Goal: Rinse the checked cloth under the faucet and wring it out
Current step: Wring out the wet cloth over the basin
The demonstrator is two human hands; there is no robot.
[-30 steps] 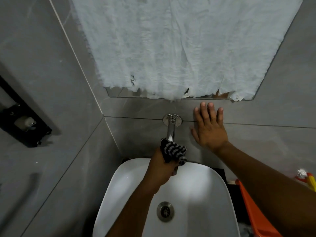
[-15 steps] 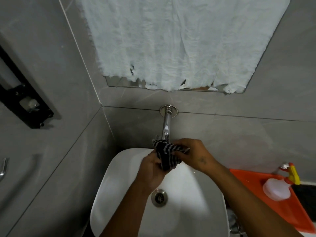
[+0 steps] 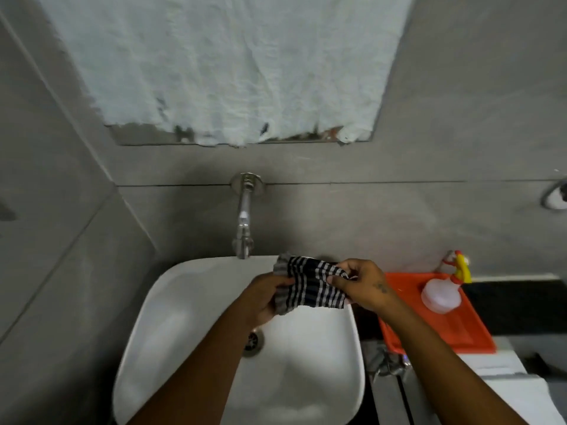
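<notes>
The checked cloth (image 3: 310, 285), black and white, is stretched between both hands over the back right part of the white sink (image 3: 196, 283). My left hand (image 3: 265, 297) grips its left end; my right hand (image 3: 362, 285) pinches its right end. The chrome faucet (image 3: 244, 222) juts from the grey wall, with its spout just left of and above the cloth. No water stream is visible. The drain (image 3: 253, 340) shows below my left wrist.
An orange tray (image 3: 460, 329) to the right of the sink holds a white spray bottle (image 3: 441, 294) with a yellow and red trigger. A torn white sheet (image 3: 233, 65) covers the mirror above. Grey tiled walls close in at left and behind.
My right hand left the wall and took hold of the cloth. The bunched cloth has been pulled out wide and moved right, away from the spout. The view has tilted down and right.
</notes>
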